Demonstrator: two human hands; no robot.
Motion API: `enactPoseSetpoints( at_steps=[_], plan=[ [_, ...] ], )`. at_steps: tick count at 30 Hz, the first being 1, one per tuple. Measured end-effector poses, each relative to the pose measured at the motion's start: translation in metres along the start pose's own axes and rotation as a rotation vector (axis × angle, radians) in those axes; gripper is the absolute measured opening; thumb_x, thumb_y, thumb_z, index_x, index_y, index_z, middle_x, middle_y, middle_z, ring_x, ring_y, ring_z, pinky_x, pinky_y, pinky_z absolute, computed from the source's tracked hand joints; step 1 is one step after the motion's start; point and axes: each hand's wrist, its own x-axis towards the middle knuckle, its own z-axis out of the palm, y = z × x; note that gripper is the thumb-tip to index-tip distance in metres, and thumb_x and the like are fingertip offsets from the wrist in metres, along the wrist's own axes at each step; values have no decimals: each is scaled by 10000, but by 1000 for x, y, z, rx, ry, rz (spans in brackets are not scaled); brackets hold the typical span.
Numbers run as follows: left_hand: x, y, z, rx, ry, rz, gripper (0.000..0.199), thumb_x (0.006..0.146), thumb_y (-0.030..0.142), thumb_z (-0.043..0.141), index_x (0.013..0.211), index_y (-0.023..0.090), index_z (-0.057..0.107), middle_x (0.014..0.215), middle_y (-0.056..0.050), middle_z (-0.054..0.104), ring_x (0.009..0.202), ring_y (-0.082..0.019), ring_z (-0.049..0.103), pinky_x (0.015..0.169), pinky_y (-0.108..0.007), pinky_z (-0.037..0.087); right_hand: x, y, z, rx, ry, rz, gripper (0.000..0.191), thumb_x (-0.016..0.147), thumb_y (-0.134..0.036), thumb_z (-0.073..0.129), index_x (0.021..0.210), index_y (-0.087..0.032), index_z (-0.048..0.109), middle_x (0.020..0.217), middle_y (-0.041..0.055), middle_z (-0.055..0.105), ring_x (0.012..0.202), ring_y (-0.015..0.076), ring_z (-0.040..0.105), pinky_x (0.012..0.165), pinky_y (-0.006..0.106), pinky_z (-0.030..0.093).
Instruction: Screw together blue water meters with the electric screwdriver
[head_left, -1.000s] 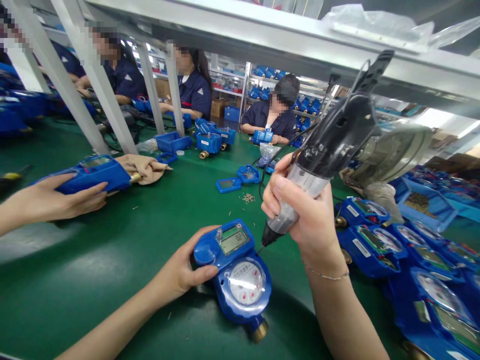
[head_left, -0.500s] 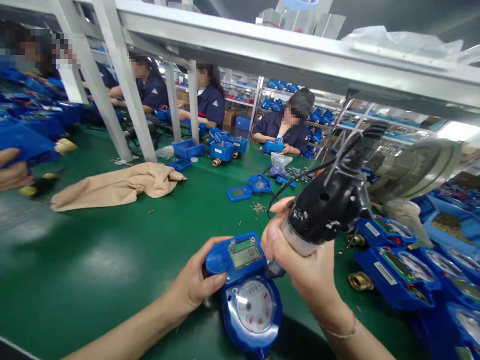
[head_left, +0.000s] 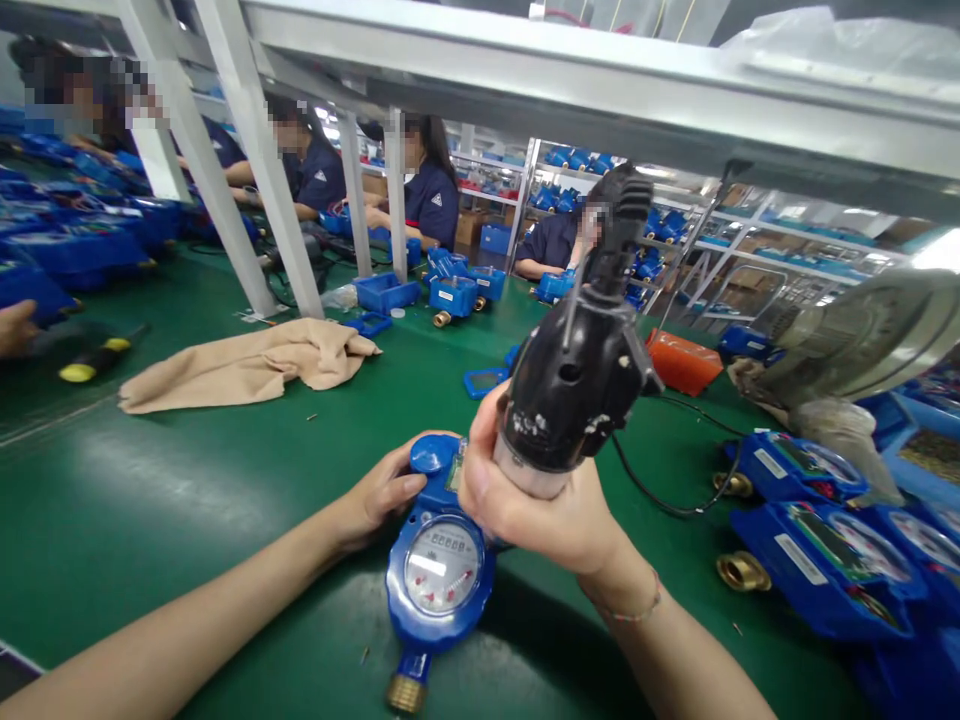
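Observation:
My left hand (head_left: 386,492) grips the upper left side of a blue water meter (head_left: 401,590), its thumb lying beside the round blue cap. The meter rests on the green bench, dial facing up, with a brass threaded end pointing toward me. In my right hand (head_left: 525,500) is a black electric screwdriver (head_left: 577,390), fingers wrapped round its pale collar. The tool leans over the meter's upper right side. Its tip is hidden behind my right hand, and that hand also covers most of the meter's small display.
Several blue meters (head_left: 817,560) with brass ends crowd the right side. A beige cloth (head_left: 247,365) and a yellow-black screwdriver (head_left: 94,362) lie to the left. Grey posts (head_left: 259,150) hold a shelf overhead. Behind the tool are an orange box (head_left: 682,360) and a fan (head_left: 862,330). Co-workers sit beyond.
The meter has turned and shifted left with my left hand, showing its brass end. My right hand and the electric screwdriver have moved left over the display. An orange box has come into sight.

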Motion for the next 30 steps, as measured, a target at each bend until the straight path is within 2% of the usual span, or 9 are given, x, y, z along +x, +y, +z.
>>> enactPoseSetpoints(
  at_steps=[6, 13, 17, 20, 30],
  plan=[
    [0, -1, 1, -65, -20, -9, 659, 803, 443, 695, 1371, 184, 485, 1309, -128, 625, 1175, -324, 596, 954, -370, 487, -3, -2, 0, -33, 37, 35, 251, 689, -208, 703, 719, -221, 454, 566, -36, 479, 470, 109, 424, 426, 255, 374],
    [-1, -3, 0, -53, 14, 11, 664, 801, 466, 697, 1364, 173, 504, 1265, -128, 651, 1199, -334, 580, 1027, -405, 448, 2, -3, 0, -11, -9, 29, 275, 669, -203, 733, 736, -218, 467, 559, -51, 464, 467, 105, 423, 420, 249, 379],
    [-1, 0, 0, -50, 9, -1, 680, 801, 463, 697, 1380, 177, 485, 1260, -124, 652, 1194, -330, 582, 1019, -406, 450, 1, -5, 1, -22, 25, -8, 236, 685, -179, 720, 739, -211, 493, 586, -41, 496, 491, 109, 455, 444, 253, 406],
    [-1, 2, 0, -57, -19, -13, 699, 796, 473, 698, 1391, 189, 466, 1275, -118, 642, 1189, -325, 583, 990, -389, 466, 0, -4, 1, -60, 44, -26, 237, 683, -191, 709, 716, -215, 476, 563, -43, 481, 473, 107, 435, 431, 252, 379],
    [0, 6, 3, -7, -33, 7, 669, 797, 477, 687, 1362, 180, 489, 1300, -121, 623, 1202, -328, 563, 1010, -407, 437, 2, -1, -3, 2, -35, -9, 238, 670, -141, 730, 725, -213, 510, 560, -47, 503, 470, 113, 457, 434, 255, 402]
  ],
)
